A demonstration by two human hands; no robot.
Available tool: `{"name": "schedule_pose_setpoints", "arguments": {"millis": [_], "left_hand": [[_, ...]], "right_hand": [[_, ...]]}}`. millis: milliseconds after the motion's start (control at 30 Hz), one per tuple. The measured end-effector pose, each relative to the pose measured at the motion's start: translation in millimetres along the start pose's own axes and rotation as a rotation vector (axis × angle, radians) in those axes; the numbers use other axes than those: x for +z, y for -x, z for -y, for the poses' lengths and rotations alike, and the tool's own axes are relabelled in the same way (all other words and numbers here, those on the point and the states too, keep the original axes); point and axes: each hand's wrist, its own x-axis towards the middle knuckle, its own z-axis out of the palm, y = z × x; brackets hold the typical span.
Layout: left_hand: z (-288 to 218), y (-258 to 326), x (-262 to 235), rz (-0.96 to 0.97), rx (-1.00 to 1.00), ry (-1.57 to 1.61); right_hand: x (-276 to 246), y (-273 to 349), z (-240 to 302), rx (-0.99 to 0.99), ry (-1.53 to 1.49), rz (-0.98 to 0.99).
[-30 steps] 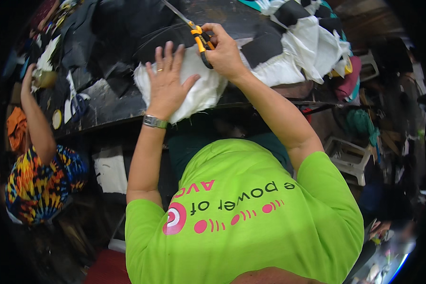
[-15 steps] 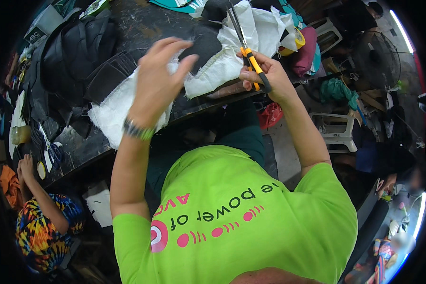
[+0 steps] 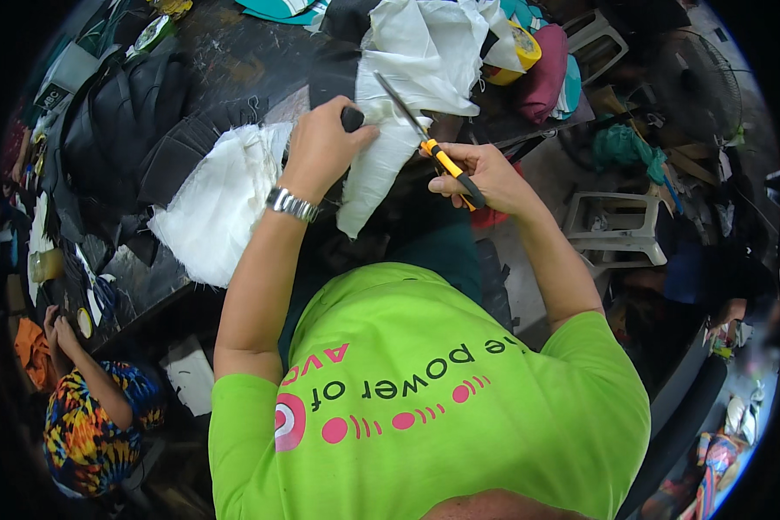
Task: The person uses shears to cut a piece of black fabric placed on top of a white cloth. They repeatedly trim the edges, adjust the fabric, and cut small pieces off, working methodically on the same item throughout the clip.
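My right hand (image 3: 485, 178) is closed round yellow-and-black-handled scissors (image 3: 446, 160), their long blades slanting up and left over the white fabric. My left hand (image 3: 322, 149) is closed at the edge of a piece of black fabric (image 3: 334, 78), with a bit of black showing past its fingers. Beside it, the crumpled white fabric (image 3: 425, 52) runs down into a pointed strip that hangs over the table's near edge. A stack of white fabric pieces (image 3: 221, 204) lies just left of my left wrist. What lies under my left fingers is hidden.
Black pieces (image 3: 126, 130) are heaped on the dark table (image 3: 234, 52) at left. A yellow tape roll (image 3: 520, 52) and a maroon bundle (image 3: 546, 74) stand at right. White plastic stools (image 3: 615, 230) and a fan (image 3: 689, 87) are farther right. Another person (image 3: 104, 416) sits at lower left.
My left hand has gone from open to closed, moving right and down onto the fabric. The white strip has come down past the table edge. My right hand has lowered, tilting the scissors leftward.
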Motion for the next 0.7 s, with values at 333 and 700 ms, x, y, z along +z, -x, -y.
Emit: {"name": "schedule_pose_setpoints", "arguments": {"millis": [333,700], "left_hand": [[27,55,4,-0.052,-0.080,0.728],[28,65,-2,-0.061,-0.132,0.846]], "right_hand": [[29,-4,8,0.177,-0.021,0.054],[37,1,-3,0.189,-0.047,0.015]]}}
